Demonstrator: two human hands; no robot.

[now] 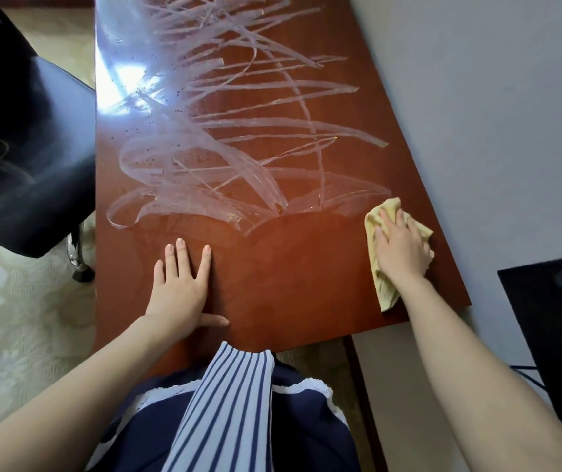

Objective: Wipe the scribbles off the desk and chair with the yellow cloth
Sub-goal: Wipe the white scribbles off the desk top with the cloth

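A reddish-brown wooden desk runs away from me. Pale white scribbles cover its middle and far part, while the near strip looks bare. My right hand presses the crumpled yellow cloth flat on the desk near its right edge, just below the lowest scribbles. My left hand lies flat on the near part of the desk with fingers spread, holding nothing. A dark blue chair stands to the left of the desk; faint marks show on its seat.
A grey wall borders the desk's right side. A black object stands at the lower right with a cable beside it. Pale patterned carpet covers the floor on the left. My striped top and dark skirt fill the bottom centre.
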